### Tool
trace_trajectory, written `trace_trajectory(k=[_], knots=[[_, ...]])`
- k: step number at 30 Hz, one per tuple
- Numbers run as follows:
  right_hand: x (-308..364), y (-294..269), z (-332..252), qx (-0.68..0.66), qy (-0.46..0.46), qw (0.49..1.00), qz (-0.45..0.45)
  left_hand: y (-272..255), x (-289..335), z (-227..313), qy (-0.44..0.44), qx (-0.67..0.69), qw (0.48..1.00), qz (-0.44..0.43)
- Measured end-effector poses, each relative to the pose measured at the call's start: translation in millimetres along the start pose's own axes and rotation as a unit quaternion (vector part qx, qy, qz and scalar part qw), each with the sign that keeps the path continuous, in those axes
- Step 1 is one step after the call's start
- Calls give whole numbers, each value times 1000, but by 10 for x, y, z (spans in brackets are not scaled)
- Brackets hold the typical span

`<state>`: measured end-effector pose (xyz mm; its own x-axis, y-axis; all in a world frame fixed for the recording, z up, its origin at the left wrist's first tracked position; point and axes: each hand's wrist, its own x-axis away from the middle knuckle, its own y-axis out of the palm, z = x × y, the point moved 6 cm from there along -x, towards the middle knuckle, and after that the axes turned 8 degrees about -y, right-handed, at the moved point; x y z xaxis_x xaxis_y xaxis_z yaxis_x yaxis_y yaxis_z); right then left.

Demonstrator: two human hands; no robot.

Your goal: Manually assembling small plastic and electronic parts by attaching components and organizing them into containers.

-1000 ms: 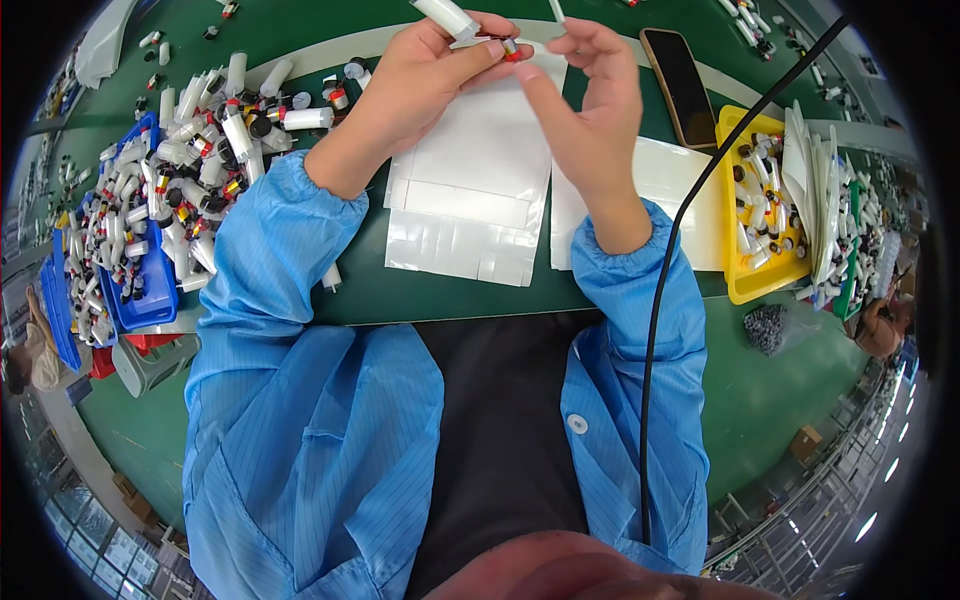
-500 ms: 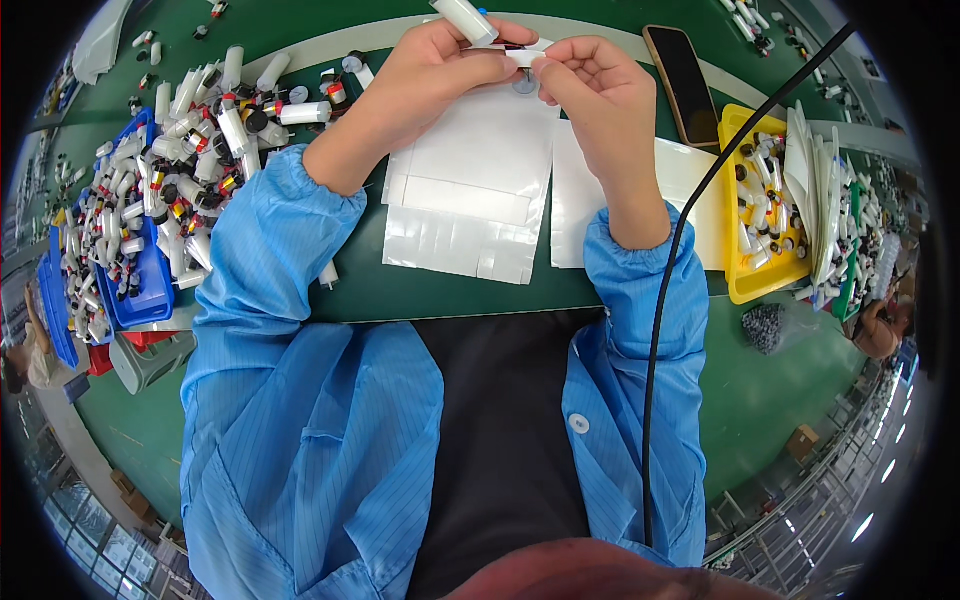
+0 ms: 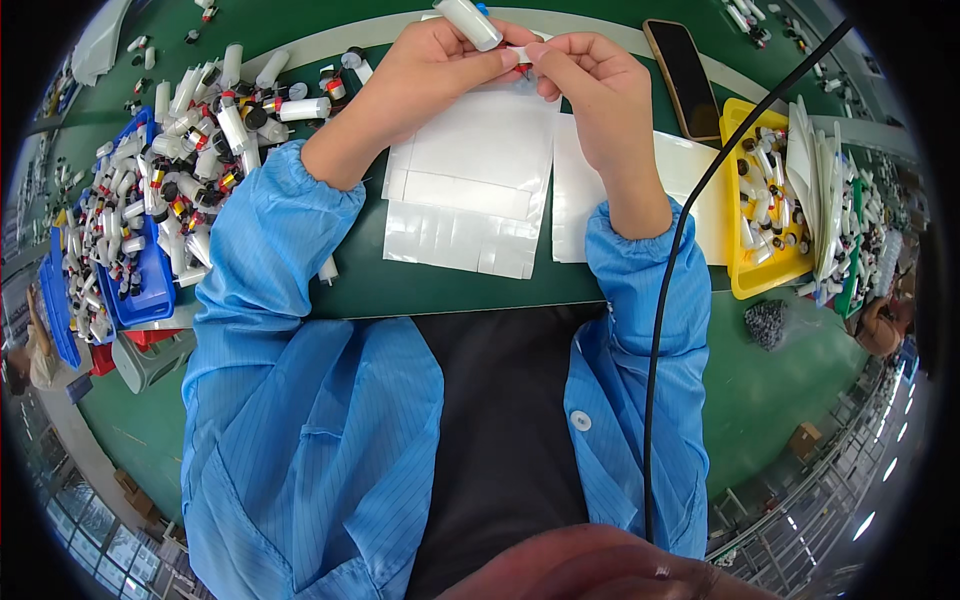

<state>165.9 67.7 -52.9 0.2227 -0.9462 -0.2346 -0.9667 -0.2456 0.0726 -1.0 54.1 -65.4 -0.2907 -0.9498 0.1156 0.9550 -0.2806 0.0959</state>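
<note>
1. Far left: a blue tray [image 3: 155, 295], with a heap of vials [image 3: 232, 130] piled in and beside it, short of the left forearm.
2. Left hand [image 3: 430, 72]: the nearer hand to the white cylinder [image 3: 468, 24], which it holds among its fingers, while its thumb extends rightward to grip the small red-and-white piece [image 3: 522, 60].
3. White cylinder: long axis slanting from upper left to lower right, above the left thumb; its lower end is directed toward the small piece and stands just beside it, apart from the right hand.
4. Small red-and-white piece: located between the two sets of fingertips, to the right of the left thumb and left of the right hand; its own long axis is too covered to tell.
5. Right hand [image 3: 605, 95]: thumb and forefinger pinched together on the right side of the piece, so that both hands meet there, about equally near. The white sheet [image 3: 470, 150] lies below this meeting point.
6. Right margin: a phone [image 3: 683, 80] just beyond the right hand, then a yellow tray [image 3: 742, 280], well apart from both grips.
</note>
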Motion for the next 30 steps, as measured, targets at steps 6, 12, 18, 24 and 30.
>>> trace_trajectory(k=[6, 12, 18, 24, 30], knots=[[-10, -2, 23, -45, 24, 998, -28, 38, 31, 58, 30, -11, 999, -12], [8, -31, 125, -99, 57, 993, -25, 86, 36, 120, 23, 36, 997, -64], [13, 168, 121, -298, 139, 942, -75, 204, 114, 235, -1, 162, 977, -137], [45, 53, -161, -148, -19, 989, 22, 93, 278, 575, -38, 97, 995, -9], [145, 108, -249, -48, -57, 996, 41, -1048, 186, 1317, 77, -394, 909, 114]])
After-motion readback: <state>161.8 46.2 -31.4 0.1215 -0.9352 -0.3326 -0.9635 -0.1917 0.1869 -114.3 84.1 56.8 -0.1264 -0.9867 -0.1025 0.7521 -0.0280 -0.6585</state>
